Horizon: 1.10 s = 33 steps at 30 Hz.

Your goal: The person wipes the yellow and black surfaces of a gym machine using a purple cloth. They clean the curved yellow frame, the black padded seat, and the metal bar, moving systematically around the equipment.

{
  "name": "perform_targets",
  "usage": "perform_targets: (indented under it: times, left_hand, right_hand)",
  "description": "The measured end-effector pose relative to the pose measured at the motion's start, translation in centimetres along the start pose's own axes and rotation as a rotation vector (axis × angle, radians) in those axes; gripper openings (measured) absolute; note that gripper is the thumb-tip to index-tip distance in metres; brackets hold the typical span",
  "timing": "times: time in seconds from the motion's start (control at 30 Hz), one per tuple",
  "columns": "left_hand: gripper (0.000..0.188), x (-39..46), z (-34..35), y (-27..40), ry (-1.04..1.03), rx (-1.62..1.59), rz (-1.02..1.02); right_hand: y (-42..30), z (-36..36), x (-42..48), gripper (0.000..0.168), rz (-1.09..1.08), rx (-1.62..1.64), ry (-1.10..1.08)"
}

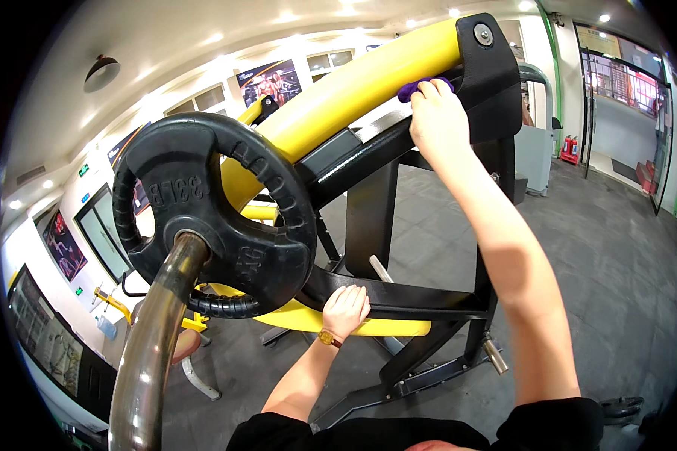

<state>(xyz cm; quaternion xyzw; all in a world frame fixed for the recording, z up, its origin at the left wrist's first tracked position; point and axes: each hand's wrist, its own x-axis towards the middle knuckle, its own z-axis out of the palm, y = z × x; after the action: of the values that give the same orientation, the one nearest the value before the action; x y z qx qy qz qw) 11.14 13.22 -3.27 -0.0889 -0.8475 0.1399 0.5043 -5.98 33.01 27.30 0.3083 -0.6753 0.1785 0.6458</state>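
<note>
A plate-loaded gym machine with a thick yellow tube (366, 79) and black steel beams fills the middle. My right hand (441, 115), raised high, holds a bunched purple cloth (409, 92) against the underside of the yellow tube, beside the black pivot cover (488, 79). Lower down, my left hand (345, 309), with a watch on its wrist, rests on the curved black lower beam (417, 297); its fingers lie over the top edge, and it holds no loose object. Left of both hands, a black rubber-coated weight plate (175, 163) sits on a metal sleeve (163, 315) that reaches toward me.
Metal weight pegs (495, 355) stick out low on the frame. A padded bench seat (186, 345) stands at the lower left. Weight plates (621, 410) lie on the floor at the lower right. Red fire extinguishers (570, 147) stand near the glass door (620, 113).
</note>
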Motion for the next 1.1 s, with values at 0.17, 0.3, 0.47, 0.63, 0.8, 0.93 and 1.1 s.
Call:
perform_targets:
  times: [0.17, 0.3, 0.47, 0.63, 0.8, 0.93, 1.1]
  left_hand:
    - [0.016, 0.0, 0.2, 0.0, 0.029, -0.014, 0.002]
    - [0.014, 0.1, 0.4, 0.0, 0.01, -0.017, 0.022]
    - [0.012, -0.3, 0.1, 0.0, 0.023, -0.015, 0.018]
    - [0.011, -0.1, 0.1, -0.1, 0.042, -0.019, 0.019]
    - [0.012, 0.2, 0.3, 0.1, 0.043, -0.033, 0.015]
    - [0.01, 0.1, 0.2, 0.0, 0.059, -0.048, 0.012]
    - [0.01, 0.6, 0.4, 0.4, 0.052, -0.048, 0.03]
  right_hand:
    - [-4.6, -0.4, 1.3, 0.007, 0.118, 0.045, -0.273]
    - [-6.1, 0.8, -0.1, 0.014, -0.054, 0.203, -0.16]
    - [-0.4, -1.8, 2.7, 0.019, -0.04, -0.159, -0.448]
    - [2.1, -1.2, 4.4, 0.031, 0.005, -0.505, -0.606]
    - [1.3, -1.1, 4.8, 0.031, 0.082, -0.265, -0.615]
    - [-3.2, -0.4, 2.3, 0.029, -0.054, -0.07, -0.498]
    - [-4.9, -0.4, -1.2, 0.016, -0.226, 0.182, -0.101]
